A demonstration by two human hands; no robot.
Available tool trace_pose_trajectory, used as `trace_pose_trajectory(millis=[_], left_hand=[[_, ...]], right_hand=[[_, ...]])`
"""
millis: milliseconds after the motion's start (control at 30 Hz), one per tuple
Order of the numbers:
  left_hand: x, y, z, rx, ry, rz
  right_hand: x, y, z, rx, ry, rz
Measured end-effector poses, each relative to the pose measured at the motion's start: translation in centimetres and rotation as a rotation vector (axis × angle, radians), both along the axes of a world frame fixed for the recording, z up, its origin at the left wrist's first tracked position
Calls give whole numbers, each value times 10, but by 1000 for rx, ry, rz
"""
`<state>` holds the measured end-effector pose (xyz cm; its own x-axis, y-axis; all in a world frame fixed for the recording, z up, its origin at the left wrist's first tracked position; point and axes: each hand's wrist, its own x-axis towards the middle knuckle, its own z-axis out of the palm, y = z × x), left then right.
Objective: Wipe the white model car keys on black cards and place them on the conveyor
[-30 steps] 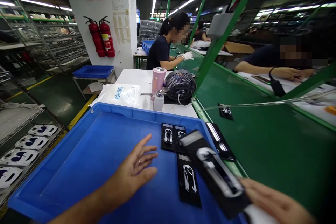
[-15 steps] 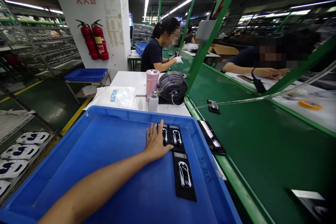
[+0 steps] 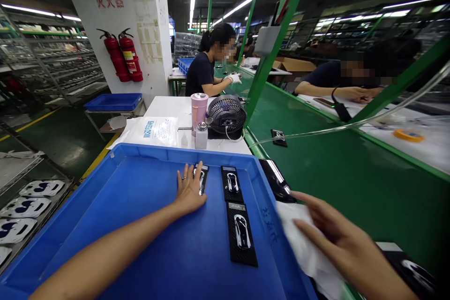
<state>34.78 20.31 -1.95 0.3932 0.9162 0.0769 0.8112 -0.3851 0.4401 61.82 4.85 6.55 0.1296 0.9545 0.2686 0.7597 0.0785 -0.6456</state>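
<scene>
My left hand [image 3: 190, 192] lies with its fingers spread over a black plate with a small car-shaped piece [image 3: 202, 178], covering its left part. My right hand [image 3: 346, 239] is over the blue tray's right edge, with a crumpled white cloth [image 3: 302, 239] between and below its thumb and fingers, slightly blurred. Two more plates sit in the blue tray [image 3: 140, 201], one behind the other: a far plate with a white-and-black car [image 3: 232, 183] and a near one [image 3: 242, 234].
Beyond the tray stand a pink tumbler [image 3: 199, 113], a small bottle [image 3: 201, 136], a black fan [image 3: 227, 115] and a white plastic bag [image 3: 151, 131]. To the right runs a green conveyor belt [image 3: 326, 173] carrying other plates. Two co-workers sit along it.
My left hand has slid the far-left plate leftward, leaving a gap beside its neighbour. My right hand has come into view from the right with the white cloth.
</scene>
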Motion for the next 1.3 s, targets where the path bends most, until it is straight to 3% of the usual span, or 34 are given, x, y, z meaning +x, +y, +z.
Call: trace_pose_trajectory(millis=[100,200,367,500,767,1000,1167,1300], left_hand=[[-28,6,2,33,66,35],[-53,12,4,65,122,75],[-77,18,4,93,198,108],[-80,20,5,112,235,68],[-85,11,16,85,250,44],[-120,-16,26,-81,153,69],[-135,-21,31,-306,-44,103],[-143,-14,37,-557,-267,205]], right_hand=[[-25,30,-3,-85,-126,207],[-29,44,-9,-82,-246,288],[-3,33,-25,48,-406,238],[7,19,-29,10,-327,142],[-26,48,-14,-99,-247,189],[-16,57,23,-157,229,269],[-31,109,31,-86,415,260],[-62,182,23,-30,276,200]])
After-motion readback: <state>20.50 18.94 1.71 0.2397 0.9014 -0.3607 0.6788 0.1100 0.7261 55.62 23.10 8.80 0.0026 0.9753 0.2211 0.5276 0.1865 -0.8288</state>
